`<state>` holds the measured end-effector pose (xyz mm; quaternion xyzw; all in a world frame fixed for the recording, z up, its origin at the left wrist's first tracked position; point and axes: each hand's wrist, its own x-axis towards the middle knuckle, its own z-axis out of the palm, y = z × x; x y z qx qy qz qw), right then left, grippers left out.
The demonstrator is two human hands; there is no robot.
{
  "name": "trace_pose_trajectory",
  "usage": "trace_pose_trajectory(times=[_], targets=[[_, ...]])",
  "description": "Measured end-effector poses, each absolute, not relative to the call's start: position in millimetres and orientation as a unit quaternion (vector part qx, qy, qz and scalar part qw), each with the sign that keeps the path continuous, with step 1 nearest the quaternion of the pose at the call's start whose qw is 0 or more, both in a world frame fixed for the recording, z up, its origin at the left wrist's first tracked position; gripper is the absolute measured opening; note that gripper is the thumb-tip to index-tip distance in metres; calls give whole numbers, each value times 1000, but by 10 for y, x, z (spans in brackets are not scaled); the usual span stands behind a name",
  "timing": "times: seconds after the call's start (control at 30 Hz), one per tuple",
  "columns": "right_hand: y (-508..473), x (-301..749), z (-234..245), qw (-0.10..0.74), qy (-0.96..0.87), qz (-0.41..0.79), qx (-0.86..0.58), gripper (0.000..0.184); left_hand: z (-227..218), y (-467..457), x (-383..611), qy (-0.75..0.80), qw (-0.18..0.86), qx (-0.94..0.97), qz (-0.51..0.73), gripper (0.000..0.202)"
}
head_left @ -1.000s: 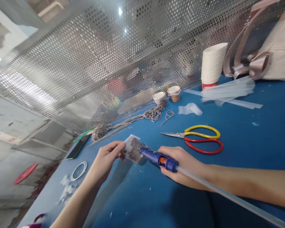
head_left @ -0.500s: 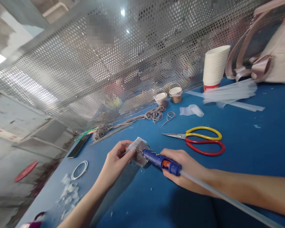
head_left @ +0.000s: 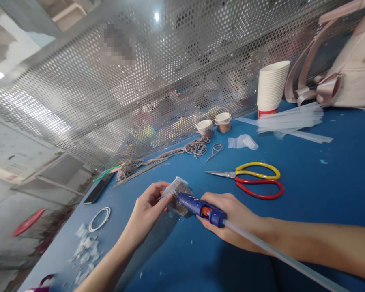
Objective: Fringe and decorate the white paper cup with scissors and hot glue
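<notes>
My left hand (head_left: 147,213) is closed on a small cup-shaped piece (head_left: 181,190), wrapped in grey-brown cord with sheer white pleated trim along its upper edge. In my right hand (head_left: 235,217) is a blue hot glue gun (head_left: 190,203), fingers wrapped around its handle. A long translucent glue stick (head_left: 270,248) runs out of its back end. The gun's nozzle lies against or just over the corded side, close to my left fingertips; the exact contact is hidden. Scissors (head_left: 252,175) with one yellow and one red handle lie beyond my right hand.
Two small cord-wrapped cups (head_left: 223,122), grey cord bundles (head_left: 197,147) and pleated trim (head_left: 242,142) lie toward a perforated metal screen (head_left: 158,81). Stacked paper cups (head_left: 272,87), sheer strips (head_left: 292,119) and a pink bag (head_left: 353,81) are right. A white coil (head_left: 99,219) and scraps (head_left: 86,247) are left.
The glue gun and my right hand have shifted slightly left along the corded piece. My left hand still holds the piece, now turned a little. The whole view has shifted slightly.
</notes>
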<state>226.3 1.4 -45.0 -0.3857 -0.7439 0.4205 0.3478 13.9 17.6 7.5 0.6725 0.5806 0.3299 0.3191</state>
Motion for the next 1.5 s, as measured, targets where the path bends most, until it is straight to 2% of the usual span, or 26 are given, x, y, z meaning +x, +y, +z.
trace_pose_trajectory(times=[0.3,0.6,1.5], targets=[[1,2280,-408,339,-746,392,-418,20,29,178,88,568,315,682,336,28],[-7,2305,-345,301,-750,383,-448,15,41,134,103,585,278,690,324,29],[-16,2327,-310,298,-754,358,-463,14,41,117,128,574,244,710,328,27]])
